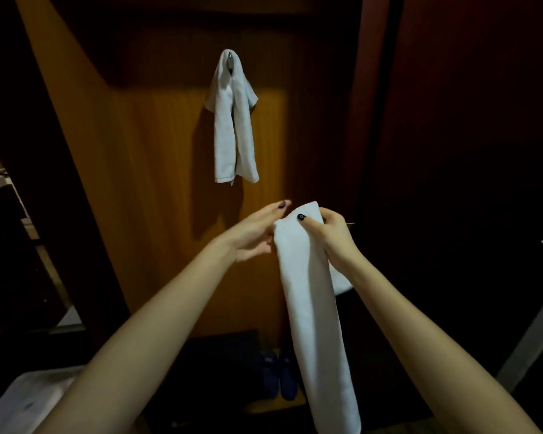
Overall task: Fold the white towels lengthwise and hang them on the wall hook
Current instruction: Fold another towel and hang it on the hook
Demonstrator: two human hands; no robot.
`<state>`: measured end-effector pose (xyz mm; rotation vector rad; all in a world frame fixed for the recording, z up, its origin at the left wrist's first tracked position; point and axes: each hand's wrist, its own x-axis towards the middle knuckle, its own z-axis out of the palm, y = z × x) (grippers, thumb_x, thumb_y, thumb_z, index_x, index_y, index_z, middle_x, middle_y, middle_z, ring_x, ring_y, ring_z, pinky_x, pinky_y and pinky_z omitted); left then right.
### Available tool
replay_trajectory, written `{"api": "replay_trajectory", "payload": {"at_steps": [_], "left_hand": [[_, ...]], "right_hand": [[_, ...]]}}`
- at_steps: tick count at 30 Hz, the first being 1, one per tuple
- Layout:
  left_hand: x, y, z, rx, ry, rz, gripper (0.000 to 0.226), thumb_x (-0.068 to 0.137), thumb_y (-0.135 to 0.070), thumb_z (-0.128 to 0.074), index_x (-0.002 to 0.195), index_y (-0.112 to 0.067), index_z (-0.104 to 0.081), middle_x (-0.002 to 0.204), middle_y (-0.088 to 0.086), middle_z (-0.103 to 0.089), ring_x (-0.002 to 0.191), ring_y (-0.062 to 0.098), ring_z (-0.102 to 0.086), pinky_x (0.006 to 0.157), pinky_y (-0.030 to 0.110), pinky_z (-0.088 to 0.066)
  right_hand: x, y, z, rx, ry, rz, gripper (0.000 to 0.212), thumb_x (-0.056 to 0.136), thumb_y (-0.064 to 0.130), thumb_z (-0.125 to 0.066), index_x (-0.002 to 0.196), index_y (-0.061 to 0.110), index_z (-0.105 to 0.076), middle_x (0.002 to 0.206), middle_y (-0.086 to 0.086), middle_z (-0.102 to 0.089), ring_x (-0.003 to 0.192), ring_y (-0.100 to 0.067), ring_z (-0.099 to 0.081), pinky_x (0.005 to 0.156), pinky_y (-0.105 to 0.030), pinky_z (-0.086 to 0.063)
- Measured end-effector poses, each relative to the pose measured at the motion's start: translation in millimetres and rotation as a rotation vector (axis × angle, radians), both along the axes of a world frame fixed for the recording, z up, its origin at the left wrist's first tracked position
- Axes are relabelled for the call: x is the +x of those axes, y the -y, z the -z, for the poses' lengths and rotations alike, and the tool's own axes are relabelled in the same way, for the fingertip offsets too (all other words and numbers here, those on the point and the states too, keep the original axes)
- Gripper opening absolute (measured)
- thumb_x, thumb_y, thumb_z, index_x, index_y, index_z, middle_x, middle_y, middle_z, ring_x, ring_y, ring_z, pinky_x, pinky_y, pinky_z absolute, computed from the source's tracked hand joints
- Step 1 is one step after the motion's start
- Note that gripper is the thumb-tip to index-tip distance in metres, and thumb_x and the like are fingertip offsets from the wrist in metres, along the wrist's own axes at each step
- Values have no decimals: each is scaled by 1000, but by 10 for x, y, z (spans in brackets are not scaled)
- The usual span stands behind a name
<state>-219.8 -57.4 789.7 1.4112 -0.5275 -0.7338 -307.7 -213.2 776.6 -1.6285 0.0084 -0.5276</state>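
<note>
In the head view, the right hand pinched the top end of a folded towel, thumb on its front face and fingers curled behind, so the narrow strip hung straight down, while the left hand lay open with straight fingers at the strip's upper left edge. Above them a second white towel was draped over the wall hook on the wooden panel, both ends hanging, and blue shoes sat low beneath it

The folded towel runs off the bottom edge; the hung towel covers most of the hook.
</note>
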Motion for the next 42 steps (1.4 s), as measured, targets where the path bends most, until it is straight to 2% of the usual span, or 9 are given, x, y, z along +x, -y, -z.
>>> {"api": "replay_trajectory", "payload": {"at_steps": [3,8,16,20,23,25,32,36,42], "left_hand": [[-123,27,119,-94,136,-99,33,91,-16,-64,122,-26,-59,110,2,-71,92,10,-69,63,23,-54],[-181,94,166,-265,153,-201,39,88,7,-59,120,-14,-58,107,5,-70,94,14,-70,70,25,-56],[-115,98,-63,-489,60,-229,35,93,5,-49,122,-14,-55,111,7,-67,96,13,-70,72,27,-57],[-55,73,-171,-522,93,-203,33,96,-3,-50,127,-14,-51,114,7,-66,98,13,-68,77,27,-56],[5,52,-203,-558,42,-212,35,97,-13,-52,131,-15,-50,119,7,-65,105,16,-66,84,31,-55],[42,46,-206,-556,19,-236,38,97,-17,-53,135,-17,-48,120,5,-64,106,15,-66,82,30,-55],[105,-123,-78,-69,281,-130,39,94,-37,-58,131,-44,-48,126,-11,-55,106,13,-61,75,32,-54],[97,-108,-18,-193,140,-133,27,89,-20,-66,114,-30,-67,116,1,-68,95,13,-68,70,27,-56],[83,50,-50,-430,28,-278,32,88,8,-56,106,-16,-68,100,7,-72,91,18,-71,73,28,-58]], "right_hand": [[-20,38,-20,-15,-44,-45,21,92,10,-62,113,5,-65,106,-18,-70,94,-32,-69,82,-43,-55],[-47,35,-33,-10,-25,140,19,88,15,-69,98,1,-59,87,-17,-61,81,-30,-61,70,-42,-49],[-211,0,196,43,-46,-122,18,93,19,-63,105,7,-71,104,-6,-74,97,-22,-71,81,-33,-59],[-174,-46,157,94,-57,-190,25,94,25,-59,92,2,-70,92,-10,-74,84,-21,-71,68,-27,-55],[-116,-59,127,85,-109,-237,44,96,29,-57,92,-15,-60,94,-34,-64,79,-37,-60,69,-37,-47],[-83,-51,96,8,-113,-252,42,95,29,-58,93,-12,-65,95,-23,-70,85,-36,-65,72,-36,-52],[40,-36,-100,-76,-34,-59,29,89,17,-69,92,-12,-70,94,-24,-72,83,-27,-68,77,-38,-51],[87,-88,-145,-100,-47,-20,41,84,14,-74,87,-24,-59,81,-20,-64,75,-26,-58,72,-38,-43],[69,-79,-169,-178,30,129,23,85,21,-74,76,2,-65,85,-15,-72,76,-18,-68,70,-35,-53]]}}
